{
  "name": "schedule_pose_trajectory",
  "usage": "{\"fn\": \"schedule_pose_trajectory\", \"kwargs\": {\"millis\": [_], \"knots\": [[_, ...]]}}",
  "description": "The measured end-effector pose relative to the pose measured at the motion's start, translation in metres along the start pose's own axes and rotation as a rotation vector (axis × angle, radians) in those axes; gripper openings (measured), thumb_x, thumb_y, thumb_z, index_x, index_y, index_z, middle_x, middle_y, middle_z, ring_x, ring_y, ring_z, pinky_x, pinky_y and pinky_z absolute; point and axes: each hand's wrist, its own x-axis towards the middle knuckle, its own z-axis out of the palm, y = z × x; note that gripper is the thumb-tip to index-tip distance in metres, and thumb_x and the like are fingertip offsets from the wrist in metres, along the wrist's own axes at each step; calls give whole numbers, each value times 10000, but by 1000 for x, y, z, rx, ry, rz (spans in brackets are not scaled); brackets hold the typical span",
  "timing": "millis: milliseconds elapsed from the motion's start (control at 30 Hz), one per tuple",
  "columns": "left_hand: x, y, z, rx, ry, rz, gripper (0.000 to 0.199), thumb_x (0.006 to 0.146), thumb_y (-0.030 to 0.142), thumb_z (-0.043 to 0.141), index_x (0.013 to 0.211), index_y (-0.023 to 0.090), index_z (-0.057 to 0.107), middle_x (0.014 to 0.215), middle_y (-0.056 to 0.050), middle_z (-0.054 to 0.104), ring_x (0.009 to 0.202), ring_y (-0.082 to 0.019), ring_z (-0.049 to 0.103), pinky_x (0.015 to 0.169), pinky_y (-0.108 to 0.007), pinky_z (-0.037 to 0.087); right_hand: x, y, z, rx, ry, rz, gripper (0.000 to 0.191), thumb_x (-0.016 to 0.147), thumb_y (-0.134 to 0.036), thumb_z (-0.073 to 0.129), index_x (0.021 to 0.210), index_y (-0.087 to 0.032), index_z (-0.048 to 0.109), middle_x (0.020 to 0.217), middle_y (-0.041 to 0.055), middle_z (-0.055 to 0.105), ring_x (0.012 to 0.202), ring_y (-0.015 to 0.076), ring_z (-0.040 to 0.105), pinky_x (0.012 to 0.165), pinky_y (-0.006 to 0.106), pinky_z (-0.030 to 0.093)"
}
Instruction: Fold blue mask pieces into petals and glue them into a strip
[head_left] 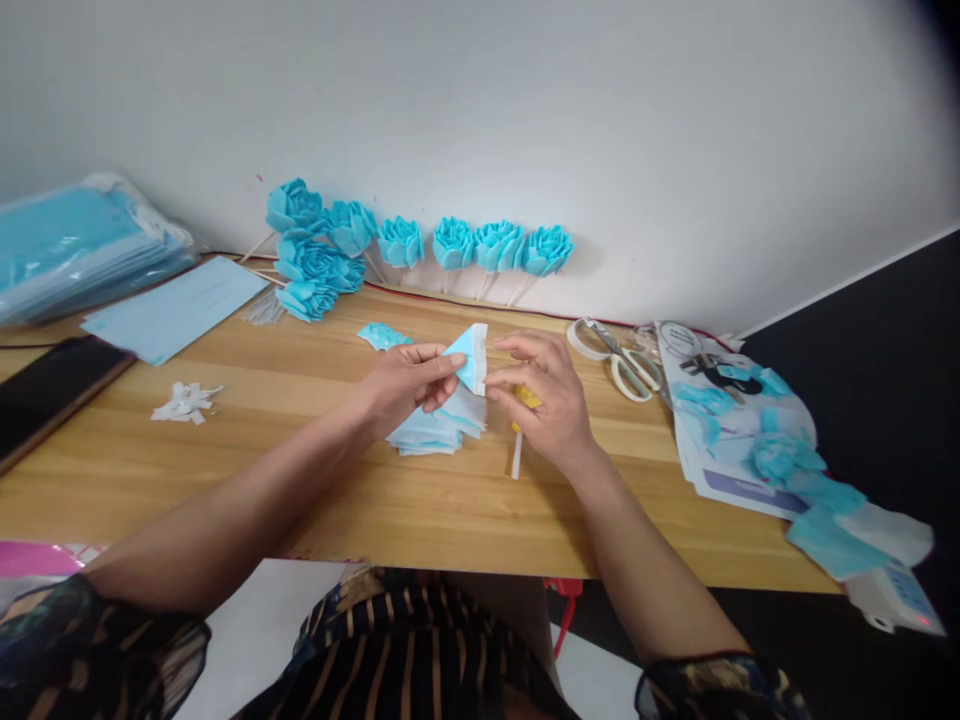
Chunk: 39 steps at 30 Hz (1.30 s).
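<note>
My left hand (416,380) pinches a folded light blue triangle of thin, cloth-like material (461,358) between thumb and fingers, above the table. A white strip (480,360) runs along the triangle's right edge. At the lower end of that strip, the thumb and index fingertips of my right hand (544,390) come together on its edge; the other fingers are spread. Below the hands lies a stack of light blue and white pieces (426,435). Partly hidden behind my right hand is a yellow object (527,396) with a white stick (517,458). A small blue piece (382,336) lies beyond my left hand.
Blue flowers on sticks (453,243) lean along the wall. To the left are bagged blue masks (82,250), a flat blue sheet (176,308), a phone (56,390) and white scraps (185,402). Scissors (622,362), a printed bag (739,420) and a power strip (892,598) are right.
</note>
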Motion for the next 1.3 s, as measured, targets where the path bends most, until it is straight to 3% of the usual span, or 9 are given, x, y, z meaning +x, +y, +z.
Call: {"fn": "schedule_pose_trajectory", "kwargs": {"millis": [167, 367, 567, 700, 833, 1000, 1300], "knots": [[0, -1, 2, 26, 6, 15, 401, 660, 424, 872, 635, 140, 589, 550, 22, 599, 430, -53, 489, 395, -184, 330, 0, 1, 0, 2, -13, 4, 139, 896, -170, 668, 908, -305, 697, 1181, 24, 695, 1162, 251, 606, 982, 496, 497], [1, -3, 1, 72, 20, 64, 472, 747, 564, 763, 617, 143, 593, 545, 6, 581, 430, -61, 472, 403, -198, 343, -1, -2, 1, 68, -2, 76, 97, 906, -189, 650, 914, -281, 681, 1173, 46, 691, 1173, 250, 606, 987, 494, 492], [0, -6, -1, 269, 74, 138, 407, 782, 490, 740, 598, 148, 622, 536, 14, 560, 452, -63, 446, 430, -202, 343, -2, -6, 4, 160, 9, 266, 46, 902, -224, 640, 885, -257, 667, 1197, 60, 683, 1160, 242, 638, 1002, 495, 495], [-1, -5, 0, 347, 75, 162, 401, 810, 474, 703, 587, 153, 612, 528, 16, 538, 464, -71, 444, 451, -211, 343, -5, -5, 9, 337, 17, 412, 20, 891, -244, 646, 881, -234, 660, 1195, 76, 696, 1163, 223, 658, 998, 444, 521], [-1, -4, 0, 380, 82, 166, 379, 804, 452, 704, 590, 153, 609, 539, 15, 533, 479, -74, 447, 475, -218, 344, -7, -4, 15, 581, 23, 572, 61, 860, -275, 666, 866, -219, 642, 1107, 71, 734, 974, 179, 713, 856, 350, 590], [-2, -4, 0, 422, 111, 193, 341, 795, 448, 704, 636, 154, 634, 550, 21, 528, 497, -77, 434, 498, -226, 332, -3, -5, 15, 600, 15, 665, 125, 824, -315, 689, 812, -212, 619, 823, 14, 720, 745, 144, 677, 717, 296, 582], [2, -11, -1, 393, 88, 227, 258, 789, 401, 718, 880, 160, 727, 628, 28, 566, 511, -69, 436, 488, -209, 351, -1, -7, 15, 644, 33, 756, 127, 800, -313, 697, 781, -214, 620, 699, -24, 651, 653, 116, 617, 663, 264, 548]]}}
